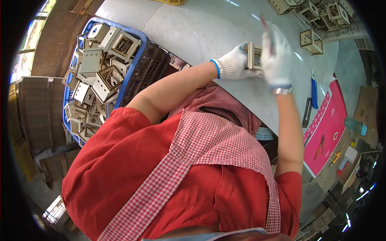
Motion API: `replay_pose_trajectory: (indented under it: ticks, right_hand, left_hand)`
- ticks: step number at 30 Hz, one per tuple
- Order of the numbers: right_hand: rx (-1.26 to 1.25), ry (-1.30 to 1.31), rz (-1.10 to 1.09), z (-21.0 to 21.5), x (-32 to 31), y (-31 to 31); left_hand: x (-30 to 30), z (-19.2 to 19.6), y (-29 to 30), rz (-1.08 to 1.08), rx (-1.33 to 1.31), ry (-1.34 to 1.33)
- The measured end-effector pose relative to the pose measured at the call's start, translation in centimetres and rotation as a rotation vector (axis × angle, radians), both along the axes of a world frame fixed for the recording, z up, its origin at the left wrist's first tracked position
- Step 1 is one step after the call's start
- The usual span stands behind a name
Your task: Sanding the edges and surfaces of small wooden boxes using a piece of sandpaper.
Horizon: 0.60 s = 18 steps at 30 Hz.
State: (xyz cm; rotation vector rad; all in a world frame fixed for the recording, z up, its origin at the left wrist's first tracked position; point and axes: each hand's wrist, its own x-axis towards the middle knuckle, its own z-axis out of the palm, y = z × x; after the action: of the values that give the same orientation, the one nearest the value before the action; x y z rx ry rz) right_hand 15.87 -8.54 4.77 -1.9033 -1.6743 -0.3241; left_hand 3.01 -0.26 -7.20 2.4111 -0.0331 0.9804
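Observation:
My left hand [233, 65], in a white knit glove with a blue cuff, is closed around a small open wooden box frame [253, 56] over the grey table. My right hand [278, 58], gloved too and smeared by motion, is at the right side of this frame. A thin dark red tool [264, 25] sticks up from the right hand's fingers; blur hides its exact kind. Another small wooden box [311, 41] stands on the table to the right of my hands.
A blue-rimmed crate [141, 38] heaped with wooden boxes [91, 61] is at the left. More boxes [321, 14] are piled at the far right. A blue utility knife [314, 92], pink sheet [327, 132], pliers [320, 147] and bottle [355, 126] lie at the right.

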Motion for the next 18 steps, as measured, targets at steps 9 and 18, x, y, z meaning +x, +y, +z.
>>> replay_pose_trajectory:
  ticks: [9, 18]
  right_hand:
    - [-0.478, 0.649, -0.316, 4.4, 0.3, 0.1]
    - [-0.288, 0.226, -0.21, 1.7, -4.8, -1.6]
  left_hand:
    - [-0.7, 1.8, 0.5, -0.101, -0.128, 0.31]
    - [0.0, 1.6, 0.9, -0.064, 0.008, 0.537]
